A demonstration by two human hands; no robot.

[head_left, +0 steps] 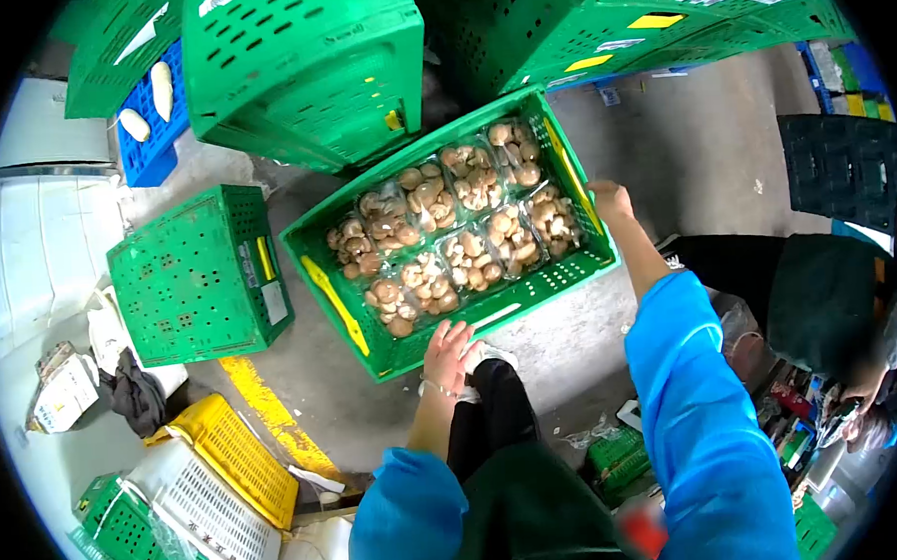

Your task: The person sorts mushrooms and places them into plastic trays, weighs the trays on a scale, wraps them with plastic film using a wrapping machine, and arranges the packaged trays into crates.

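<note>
A green plastic crate (392, 361) lies tilted in view in front of me, with yellow strips at both short ends. Inside it are several clear packs of brown mushrooms (467, 254), set in two rows. My right hand (610, 201) is at the crate's right end, its fingers curled at the rim by the yellow strip. Against the near long side is my left hand (449, 358), fingers stretched out and apart, touching or just beside the wall; it holds nothing that I can see.
Stacked green crates (305, 86) stand beyond, with more at the upper right (597, 23). A closed-sided green crate (183, 277) is at left. White radishes (162, 90) lie on a blue crate (148, 158). Yellow and white baskets (241, 459) sit lower left; another person (820, 304) is at right.
</note>
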